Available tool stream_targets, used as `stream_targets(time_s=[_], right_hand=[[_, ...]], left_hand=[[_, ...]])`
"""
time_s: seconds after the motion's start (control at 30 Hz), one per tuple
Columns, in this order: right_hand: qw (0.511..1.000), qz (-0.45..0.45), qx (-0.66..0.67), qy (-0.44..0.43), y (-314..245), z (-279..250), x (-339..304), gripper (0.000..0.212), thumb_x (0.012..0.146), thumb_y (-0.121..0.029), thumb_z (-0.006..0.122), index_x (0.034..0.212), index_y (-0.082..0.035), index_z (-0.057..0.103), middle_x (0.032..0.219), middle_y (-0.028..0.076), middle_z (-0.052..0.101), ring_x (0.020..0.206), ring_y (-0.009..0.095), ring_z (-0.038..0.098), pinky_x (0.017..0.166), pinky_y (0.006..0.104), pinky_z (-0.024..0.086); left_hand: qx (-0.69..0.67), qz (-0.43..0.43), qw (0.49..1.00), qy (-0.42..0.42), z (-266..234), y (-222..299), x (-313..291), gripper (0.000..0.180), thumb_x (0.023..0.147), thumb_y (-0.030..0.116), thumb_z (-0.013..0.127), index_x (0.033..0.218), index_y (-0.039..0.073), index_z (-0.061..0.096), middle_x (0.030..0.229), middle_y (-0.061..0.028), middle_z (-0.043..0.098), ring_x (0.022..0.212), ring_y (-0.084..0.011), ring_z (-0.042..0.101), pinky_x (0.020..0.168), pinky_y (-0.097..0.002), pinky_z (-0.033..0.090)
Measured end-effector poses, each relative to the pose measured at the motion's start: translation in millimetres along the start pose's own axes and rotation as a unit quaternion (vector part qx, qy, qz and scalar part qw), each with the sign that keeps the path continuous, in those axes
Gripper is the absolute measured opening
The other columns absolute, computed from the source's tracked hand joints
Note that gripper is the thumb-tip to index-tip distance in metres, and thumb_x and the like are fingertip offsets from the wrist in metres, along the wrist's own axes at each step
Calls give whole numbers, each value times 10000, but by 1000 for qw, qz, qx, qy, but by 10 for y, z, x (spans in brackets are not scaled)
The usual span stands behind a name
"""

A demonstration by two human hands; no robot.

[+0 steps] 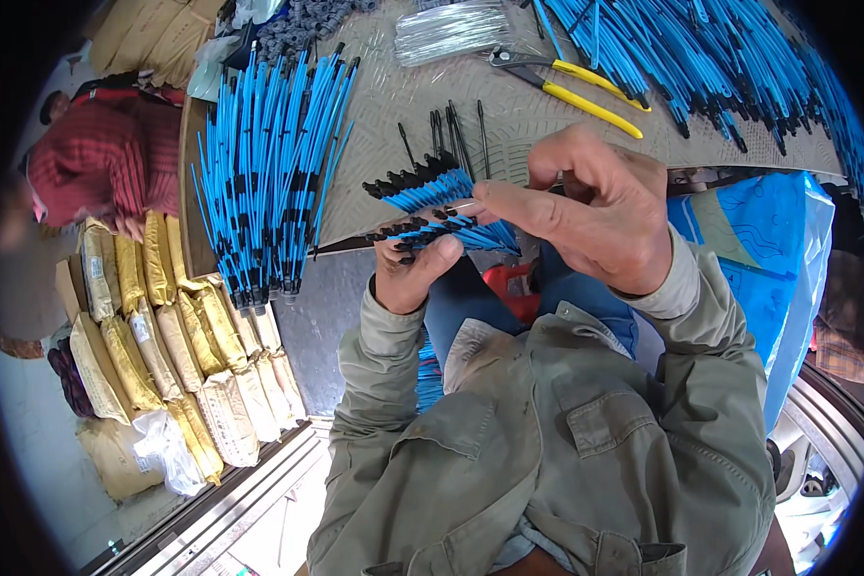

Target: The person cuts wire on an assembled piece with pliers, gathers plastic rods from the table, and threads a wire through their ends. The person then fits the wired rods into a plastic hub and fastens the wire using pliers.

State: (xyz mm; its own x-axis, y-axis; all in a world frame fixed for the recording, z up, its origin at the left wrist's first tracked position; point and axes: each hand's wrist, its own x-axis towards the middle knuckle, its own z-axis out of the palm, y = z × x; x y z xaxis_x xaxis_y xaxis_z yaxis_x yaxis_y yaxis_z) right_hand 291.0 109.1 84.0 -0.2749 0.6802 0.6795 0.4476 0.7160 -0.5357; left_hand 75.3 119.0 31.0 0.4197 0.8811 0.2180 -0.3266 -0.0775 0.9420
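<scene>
Looks liable to splay or shed pieces at the bundle of blue, black-tipped rods (430, 192), set between both hands, should the left hand (408, 278) slacken; also liable to skew if pushed unevenly from the right. Held from the near side by that left hand, curled nearly closed, thumb pressed along the rods. Met at its right edge by the right hand (600, 216), half curled, forefinger reaching to the bundle; cannot tell whether pinching anything. Beyond the right hand, yellow-handled pliers (593, 111).
</scene>
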Motion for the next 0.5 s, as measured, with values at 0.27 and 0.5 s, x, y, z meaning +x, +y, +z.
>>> stream_targets(time_s=[0.27,0.5], right_hand=[[991,-90,-103,-11,-40,-60,124,380,611,23,717,979,-64,688,733,14,443,532,64,460,408,189,289],[999,3,45,-3,-42,127,18,326,686,49,685,997,-49,675,793,17,426,564,50,446,449,181,307]], left_hand=[[14,-39,998,40,0,36,-3,255,793,65,650,1019,-41,598,995,-101,635,884,-128,579,789,-287,458],[4,-17,998,57,45,2,6,274,782,67,670,1025,-42,605,966,-94,645,877,-125,585,786,-275,469]])
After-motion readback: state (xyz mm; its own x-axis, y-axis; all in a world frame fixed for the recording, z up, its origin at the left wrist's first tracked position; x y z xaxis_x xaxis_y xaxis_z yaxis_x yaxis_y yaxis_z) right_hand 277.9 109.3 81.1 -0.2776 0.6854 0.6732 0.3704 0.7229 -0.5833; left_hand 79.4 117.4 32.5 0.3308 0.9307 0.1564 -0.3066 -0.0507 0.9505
